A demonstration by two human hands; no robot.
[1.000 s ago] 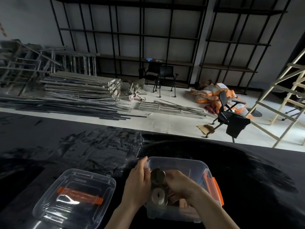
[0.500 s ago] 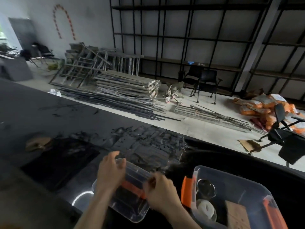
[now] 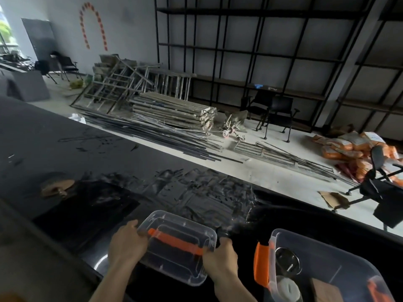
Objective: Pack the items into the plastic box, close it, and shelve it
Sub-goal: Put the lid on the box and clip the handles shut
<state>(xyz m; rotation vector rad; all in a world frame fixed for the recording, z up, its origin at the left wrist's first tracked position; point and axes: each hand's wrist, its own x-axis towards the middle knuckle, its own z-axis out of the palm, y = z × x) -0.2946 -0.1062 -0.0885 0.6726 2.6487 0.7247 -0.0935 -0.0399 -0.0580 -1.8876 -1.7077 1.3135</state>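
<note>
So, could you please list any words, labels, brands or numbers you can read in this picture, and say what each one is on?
None can be read.
Orange sacks on the floor: white labels with print, too small and blurred.
Blue item on the shelf: no legible text.
Red arch on the wall: a shape, no letters.
Lid, held by both hands, and box: no label visible.

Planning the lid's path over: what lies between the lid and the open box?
In the head view, only bare black table lies between the lid and the plastic box; its orange latch faces the gap.
</note>
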